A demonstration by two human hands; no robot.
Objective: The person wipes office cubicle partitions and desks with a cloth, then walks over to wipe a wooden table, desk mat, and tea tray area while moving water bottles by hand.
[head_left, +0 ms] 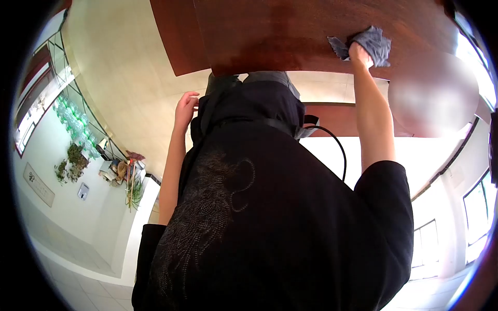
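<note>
In the head view, my right hand (360, 55) reaches out to a dark brown wooden table (259, 36) with a glossy top. Its fingers are closed on a crumpled grey cloth (374, 44), which lies against the tabletop near the right part of the table; part of the fingers is hidden by the cloth. My left hand (187, 109) hangs beside my waist, short of the table's near edge. Its fingers are loosely bent and hold nothing that I can see.
A reddish-brown wooden surface (332, 118) shows behind me, beside a black cable (340, 145). At the left are green-tinted plastic bottles (75, 122), dried plants (75, 160) and several stacked items near a wall. A blurred round patch covers part of the right side.
</note>
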